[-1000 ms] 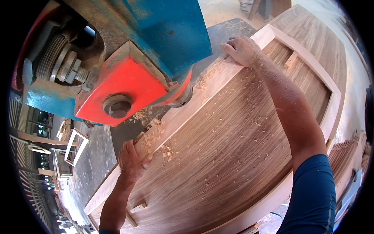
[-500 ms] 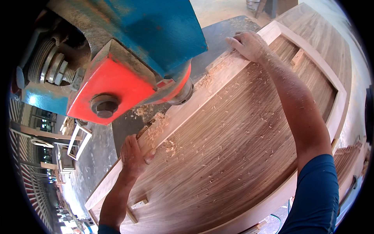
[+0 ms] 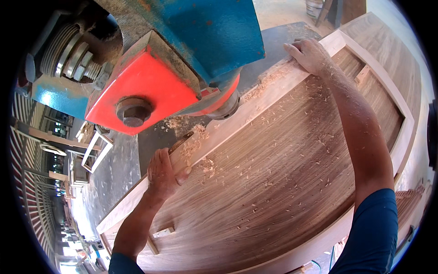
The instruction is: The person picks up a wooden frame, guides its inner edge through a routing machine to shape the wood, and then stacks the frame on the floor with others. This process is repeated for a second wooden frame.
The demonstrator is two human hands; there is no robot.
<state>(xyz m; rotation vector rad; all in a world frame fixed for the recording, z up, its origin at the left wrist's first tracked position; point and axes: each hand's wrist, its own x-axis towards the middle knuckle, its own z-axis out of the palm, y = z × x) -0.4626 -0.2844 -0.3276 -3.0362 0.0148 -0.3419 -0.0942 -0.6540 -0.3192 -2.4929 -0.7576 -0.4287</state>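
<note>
A large wooden frame of pale rails lies aslant, with a brown wood-grain panel inside it. My left hand is closed on the long far rail, fingers over its outer edge and thumb on the inner side. Farther up the same rail, my right hand grips it with fingers curled and the thumb sticking out. Between my hands, the round metal spindle head of a blue woodworking machine sits at the rail's outer edge. Curled shavings lie on the rail and panel; dust coats my right forearm.
A red-orange block with a big bolt juts from the machine near my left hand. Under the frame is a dark metal table. Small wooden blocks sit along the panel's edges. Small pale frames stand at the left; a bucket stands far back.
Machine, frame and hands all appear shifted to the right in the view. Both hands keep hold of about the same places on the rail.
</note>
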